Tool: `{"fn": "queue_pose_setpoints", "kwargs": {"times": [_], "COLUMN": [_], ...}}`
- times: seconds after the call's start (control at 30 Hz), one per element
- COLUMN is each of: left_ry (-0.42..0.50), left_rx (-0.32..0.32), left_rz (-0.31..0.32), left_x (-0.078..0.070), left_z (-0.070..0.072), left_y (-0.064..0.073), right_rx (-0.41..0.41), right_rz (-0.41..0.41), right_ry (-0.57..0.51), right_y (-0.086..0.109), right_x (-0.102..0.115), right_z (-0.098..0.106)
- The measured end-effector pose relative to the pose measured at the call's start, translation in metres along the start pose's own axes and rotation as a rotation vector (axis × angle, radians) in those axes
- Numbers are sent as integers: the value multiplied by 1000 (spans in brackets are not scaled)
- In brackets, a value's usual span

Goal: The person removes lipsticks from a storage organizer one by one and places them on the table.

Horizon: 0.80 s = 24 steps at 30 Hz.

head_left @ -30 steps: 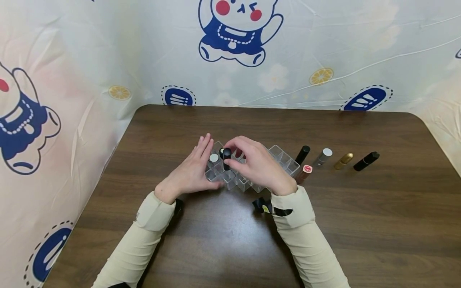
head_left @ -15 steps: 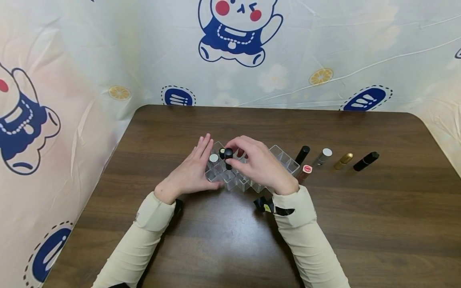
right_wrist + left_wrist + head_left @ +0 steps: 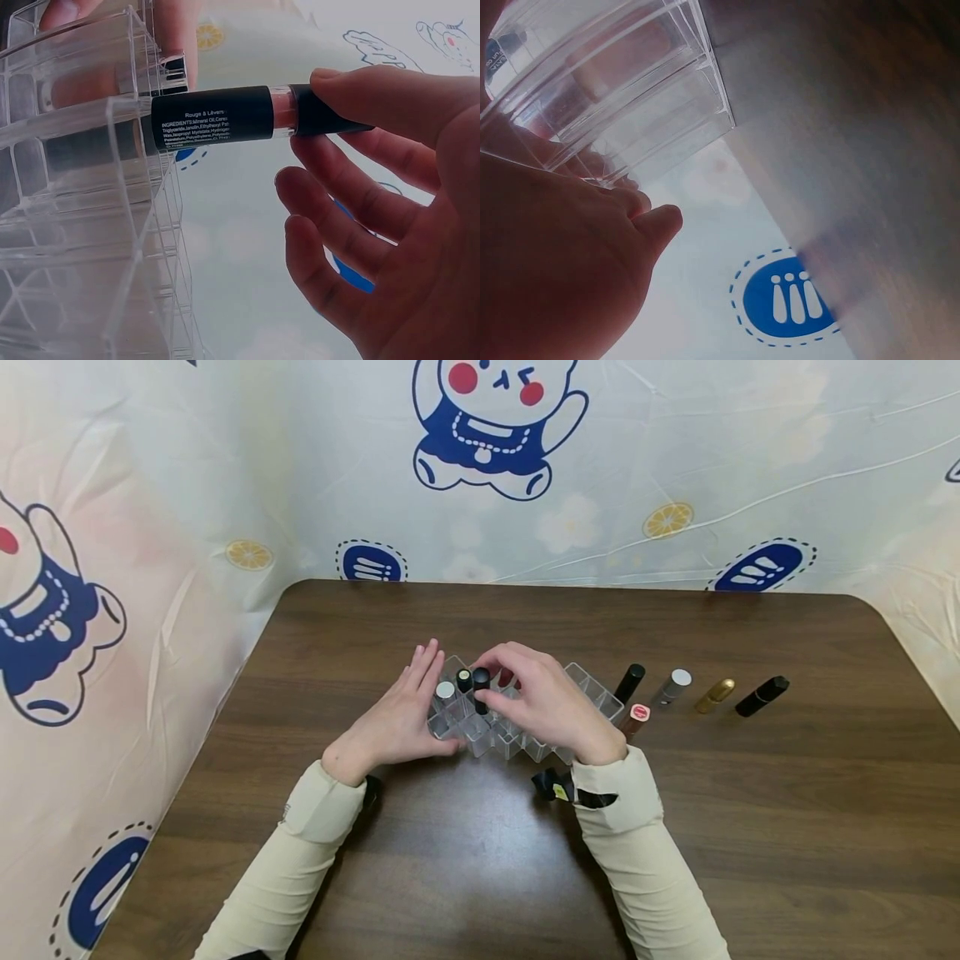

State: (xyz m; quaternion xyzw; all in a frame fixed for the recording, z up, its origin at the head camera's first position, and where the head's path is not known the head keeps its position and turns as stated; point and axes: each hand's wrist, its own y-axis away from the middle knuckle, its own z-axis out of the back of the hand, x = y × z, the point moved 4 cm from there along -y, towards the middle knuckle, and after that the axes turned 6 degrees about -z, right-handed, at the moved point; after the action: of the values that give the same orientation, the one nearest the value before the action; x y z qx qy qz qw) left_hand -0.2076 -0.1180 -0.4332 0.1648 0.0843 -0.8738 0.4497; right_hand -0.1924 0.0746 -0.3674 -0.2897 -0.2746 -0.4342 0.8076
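Observation:
A clear multi-compartment lipstick organizer (image 3: 592,689) stands between the hands. The right hand (image 3: 531,700) pinches a black lipstick (image 3: 214,120) by its cap end, between thumb and fingers. In the right wrist view, the lipstick's lower end is at the rim of a compartment; how far it reaches inside I cannot tell. The left hand (image 3: 401,714) rests along the organizer's left side, its fingers extended. A white-topped tube (image 3: 446,691) and a black tube with a pale top (image 3: 463,680) stand in compartments beside the left fingers.
To the right of the organizer on the brown table (image 3: 480,877) are a black tube (image 3: 630,682), a reddish-brown lipstick (image 3: 635,720), a silver tube (image 3: 672,687), a gold tube (image 3: 716,695) and another black tube (image 3: 762,696). A printed curtain (image 3: 300,460) hangs behind.
The right hand has shifted slightly rightward with the black lipstick, which has moved away from the pale-topped black tube. The left hand stays where it was.

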Motion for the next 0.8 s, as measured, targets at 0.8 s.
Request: {"fn": "queue_pose_setpoints", "kwargs": {"times": [0.8], "left_ry": [-10], "left_rx": [-5], "left_rz": [-4], "left_x": [2], "left_z": [-1], "left_y": [-1], "right_rx": [-71], "right_rz": [11], "right_ry": [-5], "right_y": [2], "right_x": [-7], "right_z": [14]}}
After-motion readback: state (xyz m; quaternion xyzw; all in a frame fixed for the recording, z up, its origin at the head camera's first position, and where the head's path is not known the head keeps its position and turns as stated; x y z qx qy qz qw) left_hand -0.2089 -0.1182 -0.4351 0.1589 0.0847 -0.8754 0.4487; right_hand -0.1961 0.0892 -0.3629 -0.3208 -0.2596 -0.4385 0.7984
